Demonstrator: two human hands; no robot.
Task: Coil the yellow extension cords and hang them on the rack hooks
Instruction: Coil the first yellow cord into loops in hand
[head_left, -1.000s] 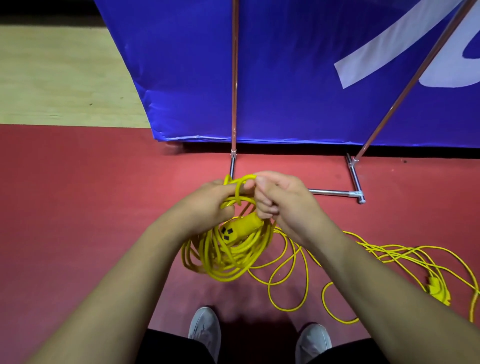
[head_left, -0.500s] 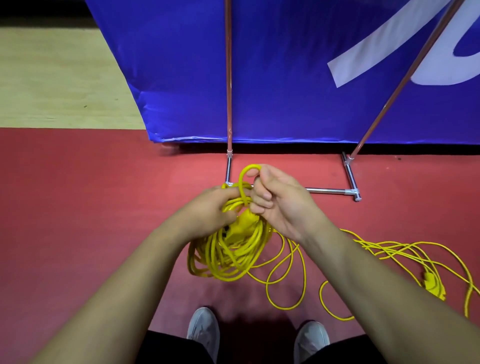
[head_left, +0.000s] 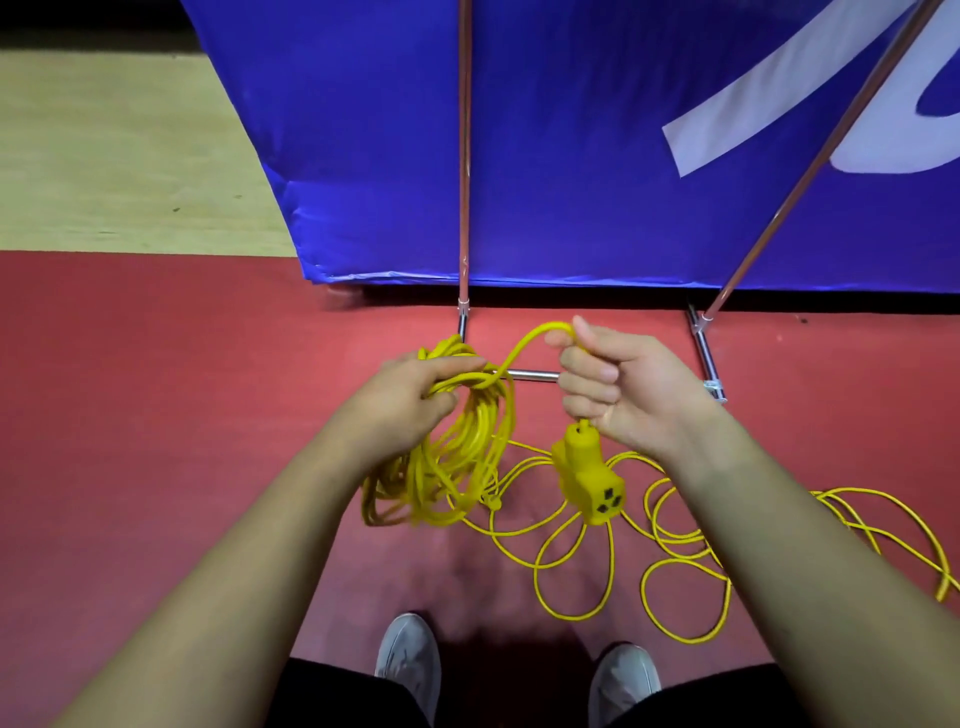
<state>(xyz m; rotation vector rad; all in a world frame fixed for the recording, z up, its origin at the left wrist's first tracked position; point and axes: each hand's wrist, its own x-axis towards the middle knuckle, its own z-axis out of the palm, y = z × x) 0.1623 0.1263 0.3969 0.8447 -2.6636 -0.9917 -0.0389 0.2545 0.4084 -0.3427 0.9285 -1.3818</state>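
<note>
**Coil gathered in the left hand, socket end in the right**

Over the red floor (head_left: 130, 415), the left hand (head_left: 415, 395) is clenched round the top of the coil (head_left: 480, 431), where the yellow loops bunch together. The rest of the bundle hangs below it, clear of the ground. From that bunch a tail (head_left: 524, 343) of cord arcs up and across to the right hand (head_left: 613, 384), which is fisted round it. The socket block (head_left: 592, 480) dangles just beneath that fist.

Further right, loose cord (head_left: 670, 538) lies sprawled in open rings on the floor; whether it belongs to the same lead cannot be told. Behind stands the rack (head_left: 464, 156) in front of a blue banner (head_left: 597, 130); no hooks are in view.

The cord looks light, limp and a little springy, so loops will likely slide apart unless pinched at the bunch. The block is the one stiff, heavier part and will probably swing. The best hold is at the gathered top, with the tail kept short.
</note>
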